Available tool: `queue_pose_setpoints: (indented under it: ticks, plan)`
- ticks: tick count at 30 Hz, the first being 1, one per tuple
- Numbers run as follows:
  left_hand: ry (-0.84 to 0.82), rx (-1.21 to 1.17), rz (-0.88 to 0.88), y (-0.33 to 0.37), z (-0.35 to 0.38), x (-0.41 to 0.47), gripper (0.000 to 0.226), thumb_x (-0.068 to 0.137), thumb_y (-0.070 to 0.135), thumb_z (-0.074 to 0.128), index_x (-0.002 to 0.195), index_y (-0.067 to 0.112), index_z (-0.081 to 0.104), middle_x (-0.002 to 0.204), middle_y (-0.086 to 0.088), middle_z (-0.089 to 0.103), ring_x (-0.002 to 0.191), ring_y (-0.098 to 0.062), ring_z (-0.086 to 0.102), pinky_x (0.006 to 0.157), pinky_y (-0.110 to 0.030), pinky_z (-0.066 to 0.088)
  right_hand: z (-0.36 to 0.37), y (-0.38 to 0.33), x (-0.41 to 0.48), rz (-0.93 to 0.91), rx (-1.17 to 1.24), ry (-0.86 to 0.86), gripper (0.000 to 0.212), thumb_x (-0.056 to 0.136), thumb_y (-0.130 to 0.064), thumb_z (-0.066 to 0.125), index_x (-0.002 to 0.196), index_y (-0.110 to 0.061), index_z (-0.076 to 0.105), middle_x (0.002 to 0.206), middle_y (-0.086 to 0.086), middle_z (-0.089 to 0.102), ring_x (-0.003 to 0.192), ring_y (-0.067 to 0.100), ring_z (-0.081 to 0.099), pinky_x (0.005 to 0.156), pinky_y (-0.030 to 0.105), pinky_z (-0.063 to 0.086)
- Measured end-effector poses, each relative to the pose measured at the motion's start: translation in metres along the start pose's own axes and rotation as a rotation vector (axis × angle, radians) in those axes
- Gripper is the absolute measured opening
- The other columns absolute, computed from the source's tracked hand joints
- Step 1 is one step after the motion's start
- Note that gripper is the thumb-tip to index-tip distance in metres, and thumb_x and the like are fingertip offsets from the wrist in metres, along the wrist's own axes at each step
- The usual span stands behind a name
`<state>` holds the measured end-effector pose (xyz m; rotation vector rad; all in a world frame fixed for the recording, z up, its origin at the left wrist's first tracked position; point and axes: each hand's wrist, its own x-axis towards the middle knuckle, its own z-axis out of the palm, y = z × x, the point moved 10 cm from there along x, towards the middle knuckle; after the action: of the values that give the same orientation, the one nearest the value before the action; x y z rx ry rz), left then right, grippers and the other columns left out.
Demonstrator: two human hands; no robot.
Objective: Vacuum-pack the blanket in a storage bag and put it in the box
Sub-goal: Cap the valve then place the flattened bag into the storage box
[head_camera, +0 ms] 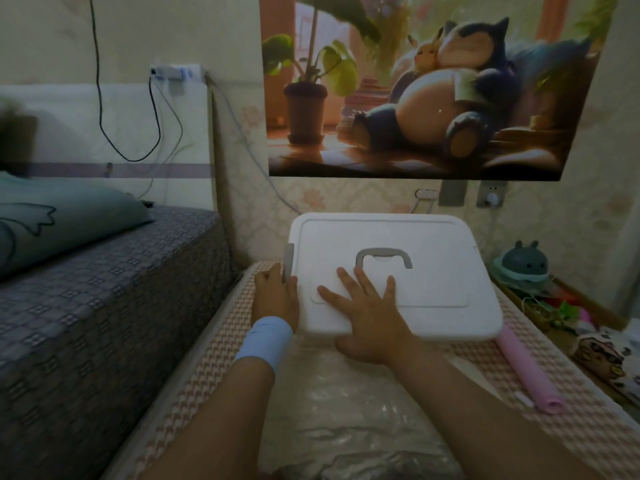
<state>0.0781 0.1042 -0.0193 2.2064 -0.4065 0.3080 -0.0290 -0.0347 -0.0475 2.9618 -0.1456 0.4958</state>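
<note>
We look down on a bedroom: a bed with a grey-blue patterned sheet and a pillow fills the left of the frame. A cartoon poster hangs at upper right, and cables trail down the wall at upper left. In the centre, a pink-and-white zigzag mat carries the white box, closed under its lid, which has a grey handle. Our right hand lies flat on the lid just below the handle, fingers spread wide and straight, holding nothing. Our left hand, blue wristband behind it, sits at the box's left edge by the grey latch. Its fingers bend down along the side, but we cannot tell whether they grip. The storage bag, crinkled clear plastic, lies in the lower centre between our forearms, cut off by the bottom edge; its contents are hard to make out. A pink roll and a plush toy sit at the right.
</note>
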Motion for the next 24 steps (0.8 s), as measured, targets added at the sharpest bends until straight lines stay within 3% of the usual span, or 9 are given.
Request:
queue_pose_setpoints:
  ticks: [3, 5, 7, 12, 16, 18, 22, 24]
  plan:
    - [0.015, 0.057, 0.037, 0.003, 0.003, 0.011, 0.034, 0.099, 0.035, 0.043, 0.111, 0.008, 0.059, 0.110, -0.015, 0.063, 0.095, -0.033, 0.059, 0.081, -0.038, 0.050, 0.003, 0.000, -0.003, -0.011, 0.006, -0.001, 0.097, 0.074, -0.058, 0.056, 0.151, -0.053, -0.003, 0.165, -0.004, -0.017, 0.150, 0.027, -0.021, 0.108, 0.074, -0.010]
    - [0.039, 0.031, 0.010, 0.002, -0.001, 0.018, 0.031, 0.097, 0.033, 0.047, 0.092, 0.007, 0.063, 0.096, -0.015, 0.066, 0.082, -0.031, 0.060, 0.070, -0.033, 0.048, 0.004, 0.002, -0.002, -0.015, 0.014, -0.006, 0.098, 0.074, -0.057, 0.059, 0.151, -0.053, -0.002, 0.165, -0.005, -0.017, 0.150, 0.026, -0.021, 0.108, 0.074, -0.010]
    - [0.017, 0.074, 0.007, 0.006, -0.002, 0.023, 0.033, 0.098, 0.031, 0.046, 0.088, 0.005, 0.064, 0.093, -0.017, 0.067, 0.081, -0.032, 0.061, 0.070, -0.034, 0.049, 0.004, 0.004, 0.001, -0.014, 0.027, -0.007, 0.098, 0.074, -0.056, 0.060, 0.151, -0.053, 0.000, 0.165, -0.006, -0.016, 0.151, 0.026, -0.020, 0.109, 0.074, -0.010]
    - [-0.039, 0.172, -0.090, -0.012, 0.004, 0.027, 0.030, 0.099, 0.008, 0.036, 0.109, -0.004, 0.062, 0.117, -0.023, 0.061, 0.107, -0.038, 0.058, 0.092, -0.042, 0.046, 0.002, 0.004, 0.005, -0.032, 0.051, 0.000, 0.098, 0.072, -0.053, 0.063, 0.151, -0.054, 0.006, 0.166, -0.008, -0.011, 0.152, 0.023, -0.016, 0.110, 0.073, -0.009]
    - [0.052, 0.059, -0.045, -0.005, -0.010, 0.027, 0.036, 0.097, 0.006, 0.039, 0.131, 0.008, 0.050, 0.138, -0.018, 0.040, 0.118, -0.038, 0.048, 0.098, -0.044, 0.042, 0.000, 0.011, 0.011, -0.051, 0.085, -0.031, 0.096, 0.076, -0.055, 0.067, 0.151, -0.054, 0.007, 0.166, -0.008, -0.011, 0.152, 0.022, -0.017, 0.112, 0.071, -0.010]
    - [0.043, 0.067, 0.021, 0.010, -0.010, 0.023, 0.039, 0.098, 0.013, 0.042, 0.136, 0.012, 0.044, 0.139, -0.018, 0.036, 0.119, -0.038, 0.046, 0.097, -0.042, 0.041, -0.002, 0.012, 0.013, -0.052, 0.105, -0.038, 0.095, 0.078, -0.057, 0.067, 0.152, -0.053, 0.007, 0.165, -0.008, -0.012, 0.151, 0.021, -0.018, 0.112, 0.069, -0.011]
    - [-0.216, -0.002, 0.002, 0.009, 0.028, 0.009, 0.066, 0.098, 0.038, 0.046, 0.153, 0.020, 0.014, 0.152, -0.013, 0.032, 0.131, -0.034, 0.042, 0.104, -0.040, 0.037, -0.004, 0.012, 0.012, -0.067, 0.142, -0.069, 0.094, 0.080, -0.054, 0.067, 0.153, -0.051, 0.008, 0.165, -0.007, -0.013, 0.151, 0.020, -0.019, 0.113, 0.068, -0.013]
    - [-0.250, 0.046, -0.003, 0.006, 0.037, 0.008, 0.071, 0.098, 0.041, 0.044, 0.154, 0.022, 0.005, 0.156, -0.011, 0.025, 0.136, -0.034, 0.036, 0.108, -0.043, 0.034, -0.007, 0.019, 0.010, -0.054, 0.174, -0.085, 0.095, 0.078, -0.050, 0.068, 0.153, -0.050, 0.010, 0.166, -0.007, -0.012, 0.151, 0.017, -0.018, 0.114, 0.066, -0.013]
